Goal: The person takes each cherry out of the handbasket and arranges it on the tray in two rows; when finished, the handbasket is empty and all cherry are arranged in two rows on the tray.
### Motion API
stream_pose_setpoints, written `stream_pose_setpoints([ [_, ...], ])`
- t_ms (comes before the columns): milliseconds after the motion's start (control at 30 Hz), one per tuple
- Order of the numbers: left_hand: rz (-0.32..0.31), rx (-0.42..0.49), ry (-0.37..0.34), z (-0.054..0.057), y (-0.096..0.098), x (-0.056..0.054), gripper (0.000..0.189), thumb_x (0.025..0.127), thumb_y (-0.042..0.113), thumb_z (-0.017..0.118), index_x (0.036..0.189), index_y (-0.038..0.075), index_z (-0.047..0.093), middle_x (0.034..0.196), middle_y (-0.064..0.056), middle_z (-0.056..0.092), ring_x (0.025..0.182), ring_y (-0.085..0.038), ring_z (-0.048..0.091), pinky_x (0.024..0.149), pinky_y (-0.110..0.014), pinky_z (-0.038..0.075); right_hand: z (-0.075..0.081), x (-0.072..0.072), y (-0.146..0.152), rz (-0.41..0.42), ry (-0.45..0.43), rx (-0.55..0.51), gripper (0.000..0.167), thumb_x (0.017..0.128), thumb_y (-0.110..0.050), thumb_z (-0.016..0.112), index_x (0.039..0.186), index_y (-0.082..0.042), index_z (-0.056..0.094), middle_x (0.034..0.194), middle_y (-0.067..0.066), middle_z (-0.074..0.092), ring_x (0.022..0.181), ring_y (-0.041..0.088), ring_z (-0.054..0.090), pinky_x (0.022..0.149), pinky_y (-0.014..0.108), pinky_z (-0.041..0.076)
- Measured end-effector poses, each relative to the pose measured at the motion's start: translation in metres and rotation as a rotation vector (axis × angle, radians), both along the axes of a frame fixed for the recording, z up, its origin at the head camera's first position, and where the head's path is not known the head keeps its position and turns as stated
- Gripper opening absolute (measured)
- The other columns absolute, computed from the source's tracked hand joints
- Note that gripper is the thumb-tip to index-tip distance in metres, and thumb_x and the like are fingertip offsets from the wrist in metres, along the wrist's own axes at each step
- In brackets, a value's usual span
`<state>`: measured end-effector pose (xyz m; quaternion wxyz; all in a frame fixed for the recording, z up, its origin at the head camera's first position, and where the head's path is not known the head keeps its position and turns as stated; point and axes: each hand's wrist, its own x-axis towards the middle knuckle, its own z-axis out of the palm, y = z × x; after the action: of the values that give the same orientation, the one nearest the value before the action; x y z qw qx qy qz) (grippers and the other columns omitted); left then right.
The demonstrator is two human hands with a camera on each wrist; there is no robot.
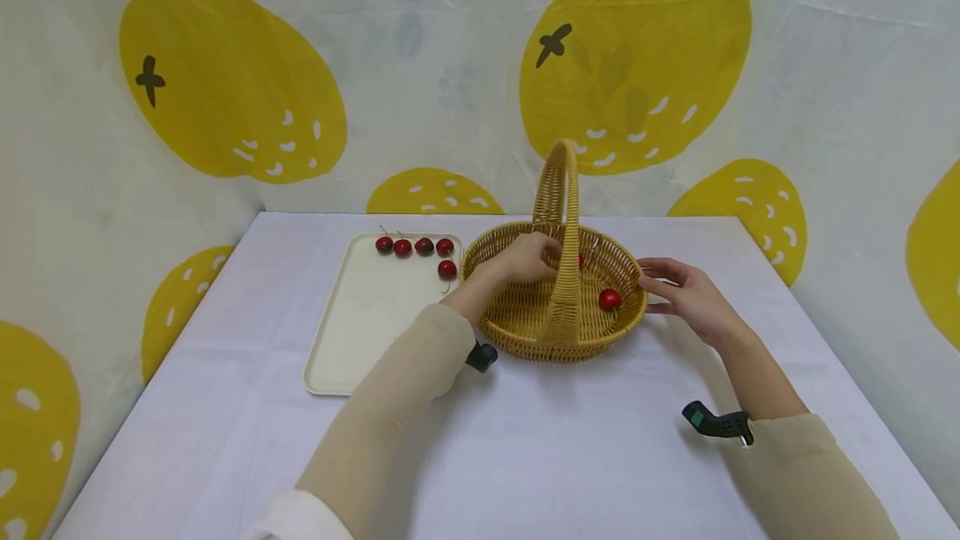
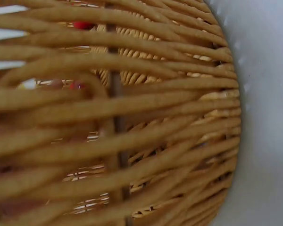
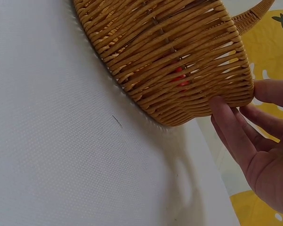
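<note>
Wicker handle (image 1: 570,273) partly hides left hand (image 1: 527,258) — hold unclear; right hand (image 1: 693,297), loosely spread, touches basket (image 1: 525,347); tray (image 1: 375,307) towards worktop's (image 1: 585,457) far-left corner.

Head view bright; soft shadows; wrist views dimmer

can't make out the fingertips of the left hand (image 1: 528,259) behind the handle (image 1: 566,273) of the basket (image 1: 525,348), nor tell whether gripping anything. see only part of one cherry (image 1: 581,260) past that handle. lose the lower right corner of the tray (image 1: 360,315) under the left sleeve (image 1: 397,390). find the near weave (image 2: 52,115) blurred at the left wrist, the right hand (image 3: 264,155) cut off by the right wrist view's edge.
</note>
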<state>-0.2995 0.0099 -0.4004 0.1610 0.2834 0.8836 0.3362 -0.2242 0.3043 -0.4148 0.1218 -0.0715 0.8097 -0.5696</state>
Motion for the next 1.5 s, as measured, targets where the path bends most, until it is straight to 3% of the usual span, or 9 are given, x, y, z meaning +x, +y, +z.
stream_pose_setpoints([
  [200, -0.002, -0.005, 0.001, -0.003, 0.008, 0.001, 0.038, 0.100, 0.008, 0.066, 0.138, 0.006, 0.064, 0.136, -0.011, 0.063, 0.120, -0.024, 0.062, 0.092, -0.031, 0.052, 0.000, 0.000, 0.000, -0.005, -0.001, 0.001, 0.062, 0.108, -0.029, 0.057, 0.154, 0.004, 0.035, 0.148, 0.027, 0.043, 0.107, 0.005, 0.060, 0.085, 0.029, 0.058],
  [333, -0.001, -0.039, 0.005, -0.008, 0.012, -0.001, 0.040, 0.101, 0.001, 0.060, 0.141, 0.006, 0.061, 0.139, -0.011, 0.062, 0.121, -0.024, 0.061, 0.081, -0.026, 0.049, 0.000, -0.001, 0.000, 0.001, -0.001, -0.002, 0.062, 0.107, -0.029, 0.057, 0.155, 0.005, 0.035, 0.148, 0.028, 0.043, 0.107, 0.005, 0.060, 0.085, 0.030, 0.058],
  [467, 0.003, -0.050, -0.022, -0.010, 0.014, -0.002, 0.042, 0.100, -0.004, 0.055, 0.141, 0.006, 0.061, 0.141, -0.012, 0.060, 0.107, -0.021, 0.064, 0.071, -0.028, 0.041, 0.000, -0.001, 0.000, 0.003, -0.001, 0.005, 0.062, 0.107, -0.029, 0.057, 0.155, 0.004, 0.035, 0.148, 0.028, 0.043, 0.107, 0.004, 0.060, 0.085, 0.030, 0.058],
  [633, 0.007, -0.058, -0.030, -0.009, 0.015, -0.002, 0.046, 0.098, -0.010, 0.052, 0.141, 0.005, 0.061, 0.143, -0.014, 0.058, 0.084, -0.020, 0.055, 0.068, -0.028, 0.038, 0.000, -0.001, 0.000, 0.002, -0.002, 0.007, 0.062, 0.108, -0.029, 0.057, 0.155, 0.005, 0.035, 0.148, 0.028, 0.043, 0.107, 0.005, 0.060, 0.085, 0.030, 0.058],
  [700, 0.013, -0.062, -0.025, -0.009, 0.016, -0.002, 0.046, 0.098, -0.010, 0.051, 0.141, 0.005, 0.061, 0.143, -0.014, 0.059, 0.082, -0.019, 0.052, 0.068, -0.028, 0.038, 0.000, 0.000, 0.000, 0.003, -0.003, 0.006, 0.062, 0.108, -0.029, 0.057, 0.155, 0.005, 0.034, 0.148, 0.029, 0.042, 0.107, 0.005, 0.060, 0.085, 0.030, 0.058],
  [1000, 0.043, -0.102, 0.046, -0.010, 0.020, -0.001, 0.032, 0.100, -0.006, 0.055, 0.125, 0.006, 0.070, 0.115, -0.009, 0.070, 0.079, -0.019, 0.052, 0.068, -0.029, 0.038, 0.000, 0.000, 0.000, 0.003, -0.003, 0.008, 0.062, 0.108, -0.030, 0.057, 0.155, 0.004, 0.034, 0.149, 0.028, 0.042, 0.110, 0.008, 0.060, 0.086, 0.031, 0.058],
  [1267, 0.051, -0.144, 0.118, -0.015, 0.025, -0.003, 0.020, 0.101, -0.001, 0.058, 0.112, 0.008, 0.071, 0.095, -0.006, 0.067, 0.071, -0.017, 0.049, 0.067, -0.029, 0.038, -0.001, 0.000, 0.001, -0.004, -0.013, 0.015, 0.063, 0.107, -0.031, 0.057, 0.156, 0.003, 0.034, 0.150, 0.027, 0.041, 0.110, 0.008, 0.059, 0.087, 0.031, 0.057],
  [1500, 0.045, -0.143, 0.116, -0.016, 0.025, -0.003, 0.014, 0.102, 0.001, 0.058, 0.102, 0.008, 0.070, 0.083, -0.006, 0.062, 0.067, -0.017, 0.046, 0.063, -0.028, 0.037, 0.000, 0.000, 0.001, -0.004, -0.017, 0.023, 0.064, 0.107, -0.031, 0.057, 0.156, 0.002, 0.034, 0.151, 0.027, 0.041, 0.110, 0.007, 0.058, 0.087, 0.031, 0.057],
])
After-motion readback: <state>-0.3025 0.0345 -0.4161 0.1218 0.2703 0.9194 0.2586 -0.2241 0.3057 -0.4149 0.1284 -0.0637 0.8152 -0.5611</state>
